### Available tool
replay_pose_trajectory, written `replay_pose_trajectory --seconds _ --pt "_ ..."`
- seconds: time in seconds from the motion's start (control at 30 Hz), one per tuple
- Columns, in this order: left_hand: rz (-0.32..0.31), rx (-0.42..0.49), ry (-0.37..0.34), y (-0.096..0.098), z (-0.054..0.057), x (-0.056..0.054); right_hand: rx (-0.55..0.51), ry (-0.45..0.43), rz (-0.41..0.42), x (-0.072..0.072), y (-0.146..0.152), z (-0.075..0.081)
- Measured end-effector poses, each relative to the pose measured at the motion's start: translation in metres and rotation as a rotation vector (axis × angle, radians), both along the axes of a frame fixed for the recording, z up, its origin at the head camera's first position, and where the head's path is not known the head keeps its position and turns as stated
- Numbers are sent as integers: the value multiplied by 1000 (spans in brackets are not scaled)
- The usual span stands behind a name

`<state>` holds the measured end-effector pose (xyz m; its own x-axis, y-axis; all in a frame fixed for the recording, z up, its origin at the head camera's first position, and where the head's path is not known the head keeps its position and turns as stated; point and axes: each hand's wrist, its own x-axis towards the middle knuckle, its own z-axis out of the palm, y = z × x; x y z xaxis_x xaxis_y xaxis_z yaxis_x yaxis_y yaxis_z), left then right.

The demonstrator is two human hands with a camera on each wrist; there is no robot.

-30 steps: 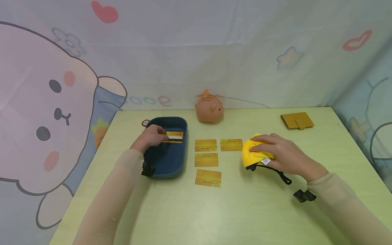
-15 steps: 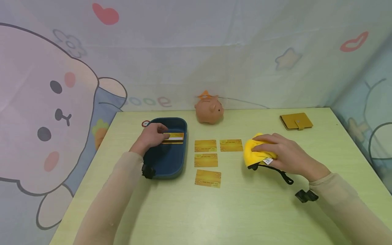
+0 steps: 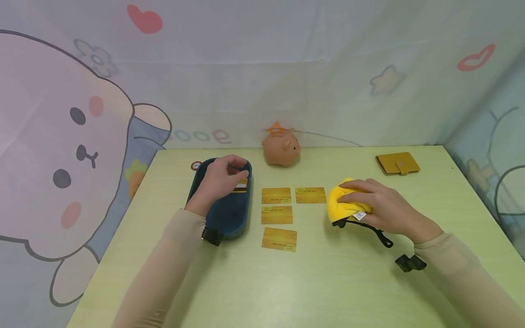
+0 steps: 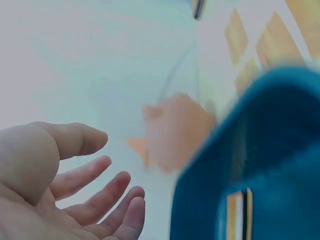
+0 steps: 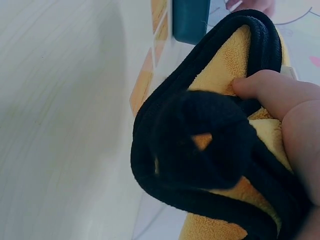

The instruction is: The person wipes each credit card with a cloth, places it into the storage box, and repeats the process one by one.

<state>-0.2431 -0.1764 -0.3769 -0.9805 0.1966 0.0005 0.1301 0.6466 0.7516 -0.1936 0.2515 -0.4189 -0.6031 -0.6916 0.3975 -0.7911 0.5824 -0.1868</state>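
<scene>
My left hand (image 3: 221, 180) hovers over the dark blue tray (image 3: 229, 216), its fingers loosely bent and holding nothing. In the left wrist view the thumb stands apart from the fingers (image 4: 112, 192). A gold bank card (image 3: 241, 186) with a dark and a white stripe lies in the far part of the tray, partly hidden by the hand. My right hand (image 3: 381, 205) grips a bunched yellow cloth (image 3: 340, 207) above the table. The right wrist view shows the cloth's black edging (image 5: 145, 135), with the thumb pressing on its fuzzy side. A black loop hangs from it.
Several gold cards (image 3: 276, 215) lie face up between tray and cloth. A pink piggy bank (image 3: 280, 148) stands at the table's back edge. At the back right lies a mustard wallet (image 3: 398, 163). A small round red-and-white token (image 3: 196, 166) sits beside the tray's far left corner.
My left hand has let go of the card and moved up and to the right over the tray; the card stays inside. My right hand, with the cloth, has barely moved.
</scene>
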Motion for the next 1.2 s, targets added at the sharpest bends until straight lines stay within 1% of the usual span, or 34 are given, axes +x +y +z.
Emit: replay_pose_trajectory --seconds 0.13,0.33,0.4,0.57,0.67,0.73,0.83,0.97,1.1,1.2 --pt "-58 39 23 19 5 8 -7 8 7 0 0 1" --pt "-198 57 76 50 4 19 -10 15 6 -1 1 1" --pt "-233 59 82 60 2 23 -12 16 5 -1 1 0" --pt "-325 20 98 86 -4 30 -17 20 -1 -2 3 0" --pt "-371 -25 93 101 -12 32 -23 18 0 -3 3 0" --pt "-390 -50 67 109 -21 32 -24 17 1 -3 2 1" --pt "-387 -88 20 119 -33 31 -26 14 3 -3 2 1" --pt "-331 -135 -22 125 -46 26 -19 11 1 -4 2 2" --pt "-274 -155 -20 130 -56 19 -16 10 -5 -4 2 2" --pt "-253 -167 -3 134 -63 12 -26 10 -4 -4 3 1"
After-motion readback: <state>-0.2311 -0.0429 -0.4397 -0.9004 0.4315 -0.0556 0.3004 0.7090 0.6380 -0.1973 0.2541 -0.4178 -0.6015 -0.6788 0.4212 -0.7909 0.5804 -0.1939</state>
